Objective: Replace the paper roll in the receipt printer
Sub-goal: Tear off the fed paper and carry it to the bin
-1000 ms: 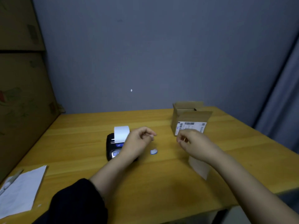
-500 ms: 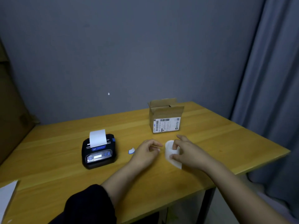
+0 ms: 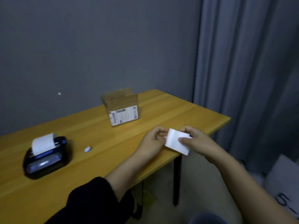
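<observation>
Holding a white strip of receipt paper [image 3: 177, 142] between both hands, you have it over the right front edge of the wooden table [image 3: 161, 107]. Your right hand [image 3: 199, 142] pinches the strip's right side, thumb on top; your left hand [image 3: 152, 140] has its fingers curled at the strip's left edge, touching it. Whether a roll sits behind the paper, you cannot tell from this view. Your receipt printer [image 3: 44, 156] rests well apart on the table's left, black, with white paper [image 3: 42, 143] standing up from its slot. A small white-and-blue scrap [image 3: 87, 149] lies between printer and hands. An open cardboard box [image 3: 121, 109] stands farther back, near the grey wall.
</observation>
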